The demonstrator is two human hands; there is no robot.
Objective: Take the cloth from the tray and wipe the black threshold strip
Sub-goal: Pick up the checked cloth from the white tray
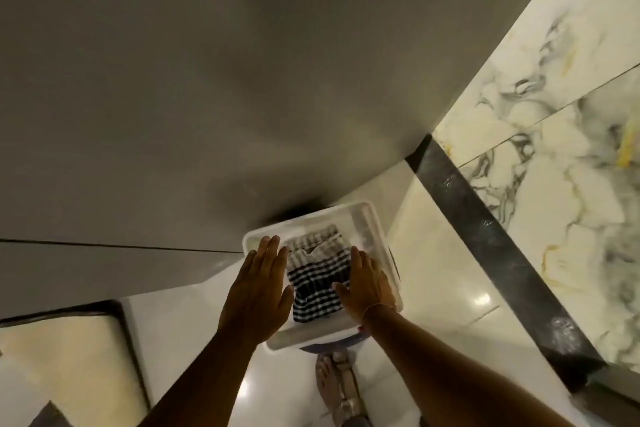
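Head view, cloth [317,279] in tray [349,213]

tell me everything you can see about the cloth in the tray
The cloth is woven fabric with dark navy or black and white stripes at the near end and paler checks farther away. It lies loosely folded and rumpled inside the white plastic tray. The left hand and right hand flank it, open; the right thumb appears to touch its edge. Not yet lifted.
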